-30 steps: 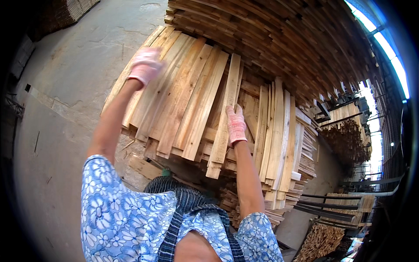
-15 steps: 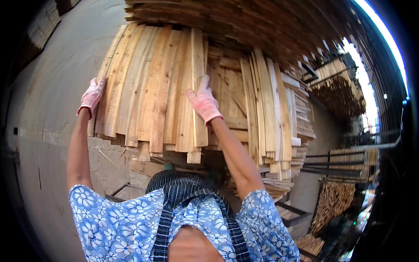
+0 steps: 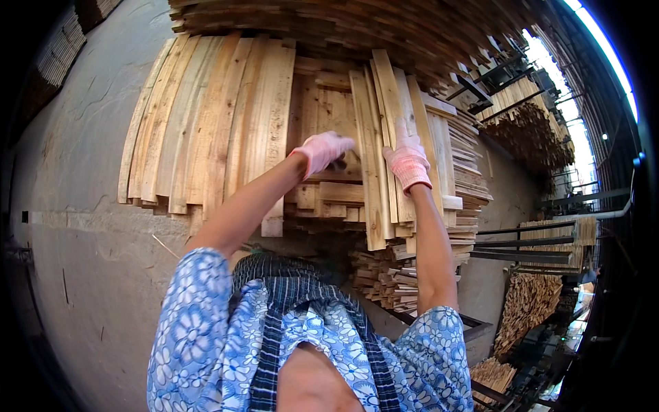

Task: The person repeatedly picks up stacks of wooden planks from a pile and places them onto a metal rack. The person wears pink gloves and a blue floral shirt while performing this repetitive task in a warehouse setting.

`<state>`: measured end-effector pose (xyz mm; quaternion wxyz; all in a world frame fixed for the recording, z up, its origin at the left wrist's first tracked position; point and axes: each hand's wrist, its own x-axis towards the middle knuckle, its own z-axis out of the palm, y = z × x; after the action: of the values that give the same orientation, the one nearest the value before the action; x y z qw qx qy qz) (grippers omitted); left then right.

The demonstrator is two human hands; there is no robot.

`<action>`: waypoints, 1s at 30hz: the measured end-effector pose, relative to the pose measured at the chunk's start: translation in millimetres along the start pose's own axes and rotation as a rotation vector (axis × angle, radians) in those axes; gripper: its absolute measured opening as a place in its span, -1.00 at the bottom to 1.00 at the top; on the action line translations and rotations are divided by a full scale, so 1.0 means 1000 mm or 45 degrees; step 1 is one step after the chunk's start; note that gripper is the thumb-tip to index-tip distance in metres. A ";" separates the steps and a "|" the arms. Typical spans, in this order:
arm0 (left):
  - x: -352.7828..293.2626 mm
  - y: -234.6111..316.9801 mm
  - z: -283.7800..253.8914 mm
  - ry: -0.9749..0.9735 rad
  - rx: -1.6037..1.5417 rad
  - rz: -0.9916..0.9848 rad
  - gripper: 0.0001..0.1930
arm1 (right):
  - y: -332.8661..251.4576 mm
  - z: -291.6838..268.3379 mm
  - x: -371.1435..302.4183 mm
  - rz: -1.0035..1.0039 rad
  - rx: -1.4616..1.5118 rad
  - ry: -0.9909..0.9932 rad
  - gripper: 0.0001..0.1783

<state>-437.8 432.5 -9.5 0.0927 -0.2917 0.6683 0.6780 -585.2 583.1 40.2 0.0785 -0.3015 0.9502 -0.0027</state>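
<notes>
My left hand (image 3: 324, 152), in a pink knitted glove, is over the gap between two groups of planks. It holds nothing; its fingers stretch toward the long narrow plank (image 3: 368, 172) at the gap's right side. My right hand (image 3: 410, 163), gloved alike, lies on the right group of planks (image 3: 391, 89), thumb and forefinger apart; its other fingers are partly hidden. On the left, a row of pale wooden planks (image 3: 206, 123) lies side by side on the stack. Lower boards (image 3: 336, 113), some crosswise, show in the gap.
A large stack of darker wood (image 3: 329, 27) stands just beyond. Loose stick ends (image 3: 460, 161) jut out at the right. Below lies another wood pile (image 3: 384, 278), beside a dark metal frame (image 3: 473, 326). Grey concrete floor (image 3: 75, 165) spans the left.
My left hand has left the far left edge of the plank row and crossed right to the gap. My right hand has moved from the left row onto the right group.
</notes>
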 end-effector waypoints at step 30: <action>0.162 0.152 0.057 0.488 0.796 0.467 -0.37 | 0.123 0.027 0.042 -0.060 0.738 -0.059 -0.02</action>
<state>-663.2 431.2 32.2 -0.0715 -0.2466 0.8882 0.3811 -685.9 660.9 0.7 0.1830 -0.2885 0.9005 -0.2691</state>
